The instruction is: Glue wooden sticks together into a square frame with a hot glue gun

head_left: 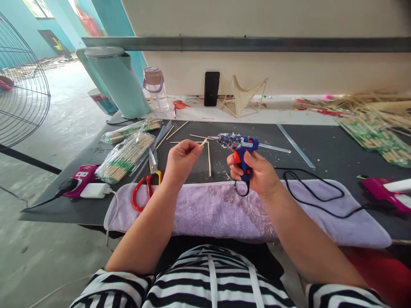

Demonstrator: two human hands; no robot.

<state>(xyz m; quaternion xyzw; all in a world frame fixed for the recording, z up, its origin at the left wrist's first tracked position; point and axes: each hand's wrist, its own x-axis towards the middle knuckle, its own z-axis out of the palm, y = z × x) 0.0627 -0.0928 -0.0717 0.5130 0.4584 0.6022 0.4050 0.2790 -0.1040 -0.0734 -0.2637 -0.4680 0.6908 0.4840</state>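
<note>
My right hand (253,169) is wrapped round the handle of a blue glue gun (245,147), which points left with a clear glue stick (274,148) sticking out behind. Between the fingertips of my left hand (184,160) is pinched the end of a thin wooden stick (204,142), close to the gun's nozzle. Other thin sticks (209,160) lie on the dark table just beyond and between my hands. Red-handled scissors (149,186) rest left of my left wrist, partly on a purple towel (208,209).
Bagged sticks (125,156) lie at the left and more (379,137) at the right. Behind stand a kettle (117,81), a bottle (156,92), a phone (211,89) and a stick model (244,96). Power strips (81,177) sit at both sides; a black cord (314,199) crosses the towel.
</note>
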